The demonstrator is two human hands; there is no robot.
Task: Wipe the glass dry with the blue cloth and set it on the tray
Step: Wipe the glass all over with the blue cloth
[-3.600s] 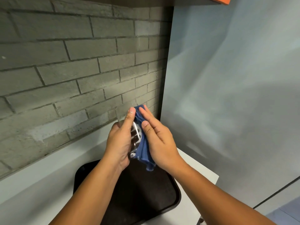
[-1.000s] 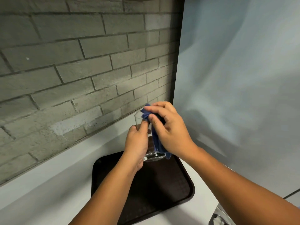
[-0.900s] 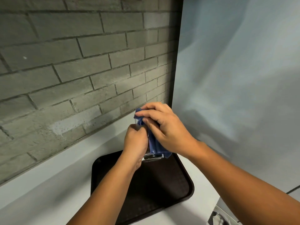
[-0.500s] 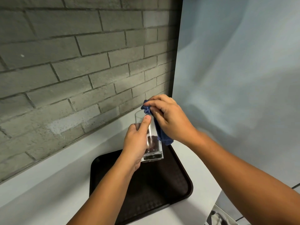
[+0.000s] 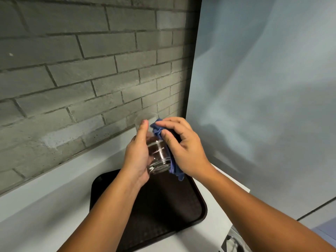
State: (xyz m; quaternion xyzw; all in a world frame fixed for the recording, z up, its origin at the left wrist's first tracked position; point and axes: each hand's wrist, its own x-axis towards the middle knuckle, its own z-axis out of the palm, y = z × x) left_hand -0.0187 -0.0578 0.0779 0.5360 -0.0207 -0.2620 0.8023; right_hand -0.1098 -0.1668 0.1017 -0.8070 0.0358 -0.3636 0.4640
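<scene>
Glass (image 5: 157, 155): clear tumbler, empty, near upright with a slight tilt, held in the air above the far end of the tray, not touching it. Left hand (image 5: 138, 159): wrapped round the glass's left side, thumb lying up the wall toward the rim. Right hand (image 5: 183, 150): fingers curled over the cloth, pressing it to the glass's right side. Cloth (image 5: 175, 168): blue, bunched between right hand and glass, one fold showing near the rim, a tail hanging just beside the base. Tray (image 5: 163, 215): dark, rectangular with rounded corners and a textured floor, lying flat on the counter. Counter (image 5: 45, 206): white. Brick wall (image 5: 81, 70): grey, behind the counter. Panel (image 5: 263, 88): plain pale grey, to the right, meeting the brick at a dark vertical edge.
</scene>
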